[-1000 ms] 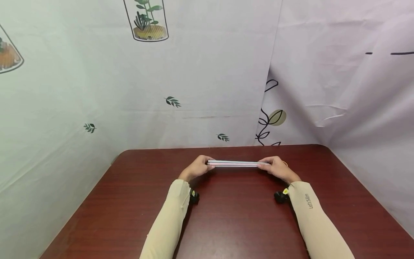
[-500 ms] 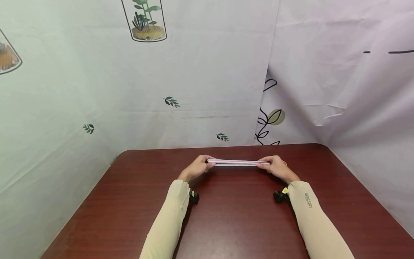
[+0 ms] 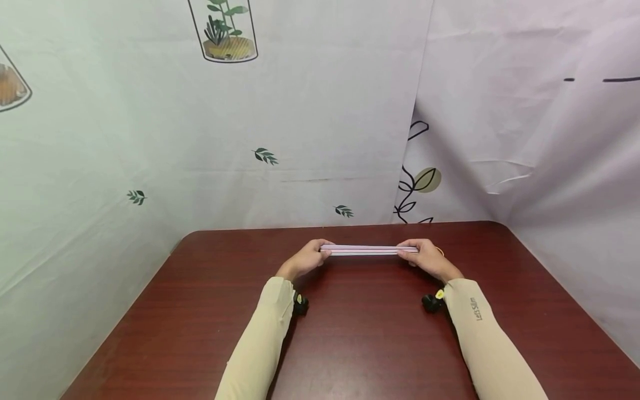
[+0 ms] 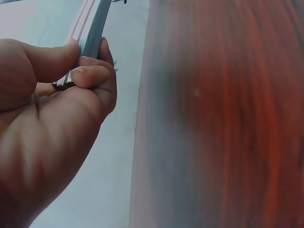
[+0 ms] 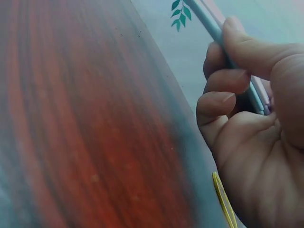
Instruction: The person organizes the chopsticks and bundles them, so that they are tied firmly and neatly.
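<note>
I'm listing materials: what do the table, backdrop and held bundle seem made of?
Table: wood or laminate, glossy; dark red grain, soft reflection.
Backdrop: likely fabric, matte; creases, folds.
Bundle: perhaps plastic or card, smooth; straight pastel edges, material unclear.

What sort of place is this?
Probably an indoor spot set up for recording: a reddish-brown table, creased leaf-printed sheeting around it like a backdrop, and small black devices at both wrists.

A wood-grain table [image 3: 360, 339] with a glossy, dark reddish-brown top fills much of the lower head view. Its two far corners are rounded. Streaks of darker grain run through the red in both wrist views, small specks dot the surface, and a soft pale sheen shows toward the near side.
</note>
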A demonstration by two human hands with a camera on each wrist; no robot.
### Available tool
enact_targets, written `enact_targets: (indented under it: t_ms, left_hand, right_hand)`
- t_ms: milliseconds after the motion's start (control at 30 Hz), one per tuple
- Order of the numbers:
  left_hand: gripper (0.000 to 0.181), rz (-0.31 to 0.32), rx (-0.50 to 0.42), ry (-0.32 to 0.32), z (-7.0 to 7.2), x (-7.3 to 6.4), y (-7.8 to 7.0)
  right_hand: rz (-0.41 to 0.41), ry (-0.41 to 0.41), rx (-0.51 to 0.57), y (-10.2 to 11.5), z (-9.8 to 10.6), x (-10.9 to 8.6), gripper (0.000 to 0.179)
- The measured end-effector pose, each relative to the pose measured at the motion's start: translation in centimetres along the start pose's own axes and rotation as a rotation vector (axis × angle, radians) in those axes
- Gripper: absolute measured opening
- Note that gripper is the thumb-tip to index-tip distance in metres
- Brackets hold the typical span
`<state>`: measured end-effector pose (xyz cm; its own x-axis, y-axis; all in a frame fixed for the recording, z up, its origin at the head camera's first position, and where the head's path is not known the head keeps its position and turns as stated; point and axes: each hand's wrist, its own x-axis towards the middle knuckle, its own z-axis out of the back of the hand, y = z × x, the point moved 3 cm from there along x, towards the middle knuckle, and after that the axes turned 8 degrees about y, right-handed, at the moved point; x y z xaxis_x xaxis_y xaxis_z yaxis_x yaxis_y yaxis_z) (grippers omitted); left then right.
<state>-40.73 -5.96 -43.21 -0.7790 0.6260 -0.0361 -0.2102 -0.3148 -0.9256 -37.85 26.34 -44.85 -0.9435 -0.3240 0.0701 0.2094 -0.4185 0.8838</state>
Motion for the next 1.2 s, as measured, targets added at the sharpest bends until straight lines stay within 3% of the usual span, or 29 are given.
enact_targets:
  t_ms: [133,300,533,733,900,1200]
  left_hand:
    - [0.027,-0.004,-0.020,0.001,-0.4,-0.1,-0.4]
    - [0.026,-0.017,-0.043,-0.018,-0.6,0.1,-0.6]
    - [0.027,-0.056,-0.045,-0.104,-0.8,0.5,-0.9]
    - [0.028,-0.080,-0.042,-0.165,-1.0,0.8,-0.9]
    - [0.027,-0.110,-0.062,-0.167,-0.9,0.8,-0.9]
    - [0.026,-0.183,-0.017,-0.158,-1.0,0.7,-1.5]
  right_hand:
    - [0.004,0.000,0.013,0.4,-0.1,0.1,0.031]
    - [0.044,-0.055,0.025,0.9,0.0,0.1,0.030]
    - [0.122,-0.111,0.107,1.0,0.0,0.2,0.036]
    - [0.124,-0.140,0.134,0.9,0.2,-0.1,0.033]
    - [0.127,-0.131,0.177,2.2,0.1,-0.7,0.030]
    - [0.148,-0.148,0.196,3.8,0.4,-1.6,0.032]
